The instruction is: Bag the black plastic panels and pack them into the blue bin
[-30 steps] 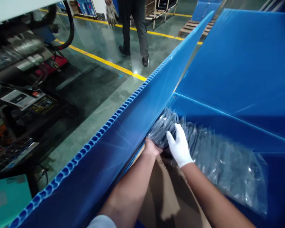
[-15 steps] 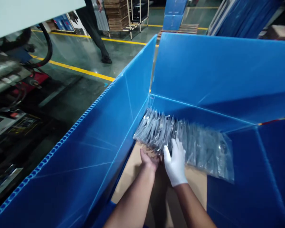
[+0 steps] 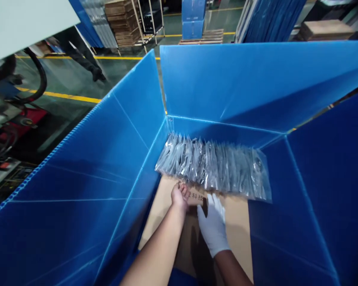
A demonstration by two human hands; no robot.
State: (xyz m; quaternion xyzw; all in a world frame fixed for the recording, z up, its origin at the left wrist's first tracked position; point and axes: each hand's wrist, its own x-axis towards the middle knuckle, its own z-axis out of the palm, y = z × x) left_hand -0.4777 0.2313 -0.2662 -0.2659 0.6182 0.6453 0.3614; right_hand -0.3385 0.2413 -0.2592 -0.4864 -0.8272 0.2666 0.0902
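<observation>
Plastic bags point(image 3: 211, 165) stand packed in a row at the far end of a blue box point(image 3: 226, 75), along the edge of brown cardboard point(image 3: 237, 222) printed with dark characters. The bare left hand point(image 3: 180, 194), loosely curled and unladen, is just in front of the bags; the right hand point(image 3: 213, 224), in a white glove point(image 3: 216, 236), spreads its fingers over the cardboard, grasping nothing. Outside, yellow lines point(image 3: 74, 96) cross a shiny green floor point(image 3: 58, 77). A person's leg point(image 3: 85, 61) shows at left, near a brown stack point(image 3: 122, 22); farther back, blue cartons point(image 3: 193, 20) sit on a wooden pallet point(image 3: 203, 37).
</observation>
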